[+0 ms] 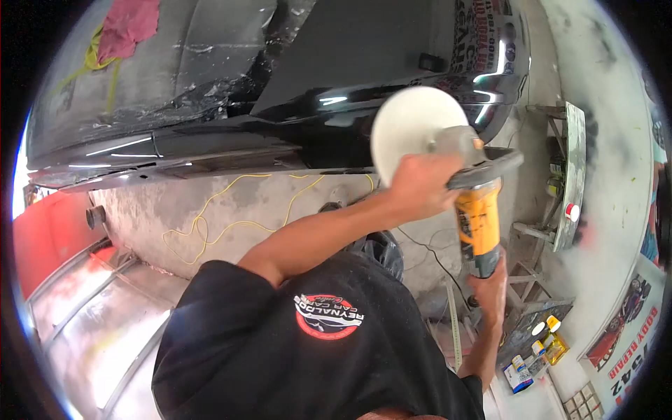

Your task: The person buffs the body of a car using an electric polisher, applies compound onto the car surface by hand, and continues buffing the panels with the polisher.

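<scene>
My left hand (427, 185) is closed on the front of an orange and black power polisher (477, 217), near its gear head and dark loop handle. Lower down, my right hand (490, 280) grips the rear end of the tool. A round white pad (416, 133) faces the side of a glossy black car (336, 119), overlapping its bodywork in view. Whether the pad touches the paint cannot be made out.
Yellow cord (241, 222) lies on the concrete floor. Pink cloth (129, 28) rests on the car's glass at upper left. A wooden stand (572, 175) is at right, with bottles (556, 348) below it. A red panel (59, 238) stands left.
</scene>
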A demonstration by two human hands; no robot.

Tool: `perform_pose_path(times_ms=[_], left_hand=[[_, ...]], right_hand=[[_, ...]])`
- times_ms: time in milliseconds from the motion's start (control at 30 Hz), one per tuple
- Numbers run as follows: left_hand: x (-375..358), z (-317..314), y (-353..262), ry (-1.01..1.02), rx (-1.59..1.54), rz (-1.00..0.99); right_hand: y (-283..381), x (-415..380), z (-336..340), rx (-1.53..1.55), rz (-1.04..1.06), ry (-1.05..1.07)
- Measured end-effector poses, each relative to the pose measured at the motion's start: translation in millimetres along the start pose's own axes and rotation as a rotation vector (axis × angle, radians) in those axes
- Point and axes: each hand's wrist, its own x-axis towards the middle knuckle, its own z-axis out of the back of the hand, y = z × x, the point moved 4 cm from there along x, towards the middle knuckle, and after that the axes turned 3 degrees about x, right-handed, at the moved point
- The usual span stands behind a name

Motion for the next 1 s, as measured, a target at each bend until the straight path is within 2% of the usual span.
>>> perform_pose_path(times_ms=[67,133,167,333,533,633,733,833,1000], left_hand=[[-33,55,6,-0.068,0.008,-0.052],[-67,98,21,-0.020,0.112,0.082],[-82,116,20,-0.118,0.163,0.007],[-111,161,24,-0.203,0.238,0.053],[-66,122,17,-0.103,0.103,0.036],[-32,85,22,-0.049,0.039,-0.011],[6,35,12,-0.029,-0.080,0.036],[41,-3,12,0.000,-0.046,0.038],[28,-5,7,-0.042,-0.017,0.067]], right_hand=[[25,-16,-26,-0.049,-0.052,0.101],[43,-20,-61,-0.041,0.000,0.178],[47,-21,-77,-0.011,-0.006,0.220],[78,-16,-108,-0.054,0.008,0.307],[54,-17,-82,-0.023,-0.018,0.208],[40,-13,-58,-0.038,-0.042,0.125],[23,4,-17,-0.039,-0.067,0.074],[12,32,9,-0.066,-0.098,0.053],[2,33,15,-0.085,-0.054,0.103]])
